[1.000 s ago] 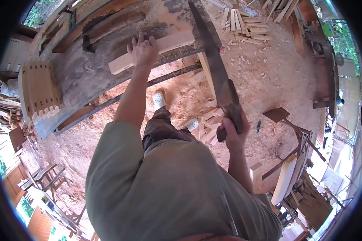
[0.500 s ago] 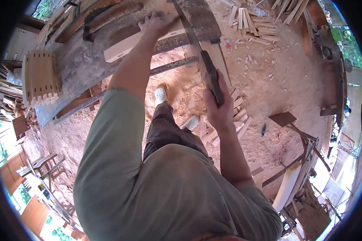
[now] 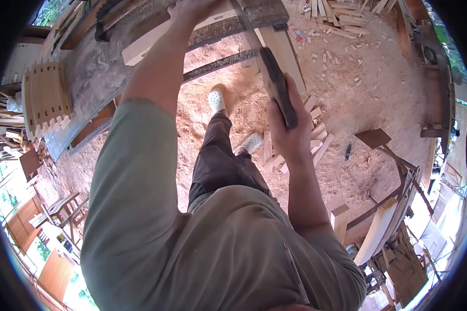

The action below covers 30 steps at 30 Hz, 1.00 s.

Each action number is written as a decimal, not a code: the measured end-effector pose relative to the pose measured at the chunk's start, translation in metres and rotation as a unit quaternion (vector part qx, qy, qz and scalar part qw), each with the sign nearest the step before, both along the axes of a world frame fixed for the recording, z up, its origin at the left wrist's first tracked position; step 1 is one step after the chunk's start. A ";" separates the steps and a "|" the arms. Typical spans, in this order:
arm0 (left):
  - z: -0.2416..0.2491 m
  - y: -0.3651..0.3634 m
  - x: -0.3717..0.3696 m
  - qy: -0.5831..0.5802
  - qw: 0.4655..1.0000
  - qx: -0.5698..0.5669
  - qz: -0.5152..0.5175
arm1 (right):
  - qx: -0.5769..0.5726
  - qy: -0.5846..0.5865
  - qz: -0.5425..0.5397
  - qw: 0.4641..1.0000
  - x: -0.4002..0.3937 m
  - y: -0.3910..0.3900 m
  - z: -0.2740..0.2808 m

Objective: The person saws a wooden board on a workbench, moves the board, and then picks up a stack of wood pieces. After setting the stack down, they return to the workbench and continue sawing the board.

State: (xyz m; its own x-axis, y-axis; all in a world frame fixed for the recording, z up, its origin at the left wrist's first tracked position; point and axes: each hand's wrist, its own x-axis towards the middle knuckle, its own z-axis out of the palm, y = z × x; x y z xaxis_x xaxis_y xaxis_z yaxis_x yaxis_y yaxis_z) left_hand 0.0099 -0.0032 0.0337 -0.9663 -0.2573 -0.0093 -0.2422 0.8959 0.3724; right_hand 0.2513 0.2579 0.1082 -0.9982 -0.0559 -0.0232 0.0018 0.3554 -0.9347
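Note:
My right hand [image 3: 289, 124] is closed around the dark handle [image 3: 278, 85] of a handsaw. The saw's blade [image 3: 248, 26] runs up and to the left, across the right end of a pale wooden board [image 3: 140, 51] on the workbench. My left hand [image 3: 192, 9] rests on top of that board, left of the blade. Its fingers are partly cut off by the top of the view; those that show are apart.
A slotted wooden panel [image 3: 45, 98] stands at the bench's left end. Offcuts [image 3: 321, 137] lie on the sawdust floor [image 3: 347, 103] by my feet, and more sticks [image 3: 342, 18] are heaped farther off. Planks [image 3: 376, 233] lean at lower right.
The saw and my right hand have shifted slightly right in view. The bench, board and left hand sit higher in the frame, as the camera view has tilted. Both hands keep their places.

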 end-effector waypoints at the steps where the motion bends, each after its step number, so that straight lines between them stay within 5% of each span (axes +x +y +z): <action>1: -0.004 -0.002 -0.003 0.018 1.000 0.016 -0.009 | 0.022 0.000 0.006 1.000 -0.006 -0.004 0.001; 2: -0.028 -0.012 -0.014 0.074 0.996 0.032 -0.024 | -0.002 -0.010 -0.004 1.000 -0.005 -0.004 -0.001; 6: 0.005 0.002 0.004 0.012 1.000 0.021 -0.008 | 0.000 -0.027 -0.015 1.000 0.028 0.014 0.000; 9: 0.003 0.000 0.002 0.005 1.000 0.017 0.003 | -0.010 0.062 -0.009 0.998 0.038 0.023 -0.005; 15: -0.018 -0.005 -0.006 0.052 0.998 0.017 0.008 | -0.019 -0.012 0.019 1.000 -0.037 -0.012 0.004; 17: -0.026 -0.010 -0.011 -0.065 0.997 -0.049 0.005 | -0.027 -0.048 0.020 0.998 -0.031 -0.009 0.002; 23: -0.006 0.001 -0.002 0.024 1.000 -0.015 0.011 | -0.020 0.023 0.021 0.999 0.034 0.029 0.004; 26: -0.019 -0.006 -0.006 -0.004 0.999 -0.034 -0.014 | -0.030 -0.042 0.010 0.999 -0.028 -0.005 0.005; 30: -0.031 -0.009 -0.007 0.024 0.999 -0.038 -0.015 | -0.008 0.027 0.010 1.000 -0.068 -0.027 -0.001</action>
